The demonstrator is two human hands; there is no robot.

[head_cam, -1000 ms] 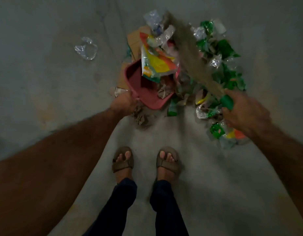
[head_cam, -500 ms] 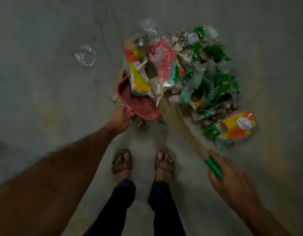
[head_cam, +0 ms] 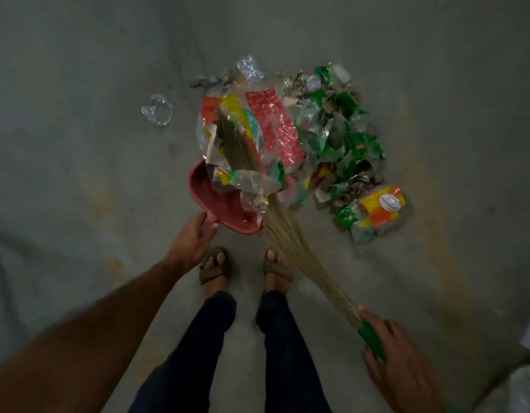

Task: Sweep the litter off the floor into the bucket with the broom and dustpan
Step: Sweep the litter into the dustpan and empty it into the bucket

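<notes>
The left hand's [head_cam: 195,238] fingers clamp the red dustpan's [head_cam: 225,204] handle, bracing it against the litter pile [head_cam: 326,138]. The right hand's [head_cam: 397,350] fingers wrap the broom's [head_cam: 287,234] green grip, bristles reaching over wrappers to drag them in. No bucket is visible.

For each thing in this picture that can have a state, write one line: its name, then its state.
Left hand: grips the dustpan handle.
Right hand: grips the broom's green handle.
Dustpan: tilted, partly filled with wrappers.
Broom: bristles across the dustpan's load.
Litter pile: on the floor.
Clear wrapper: apart from the pile.
</notes>
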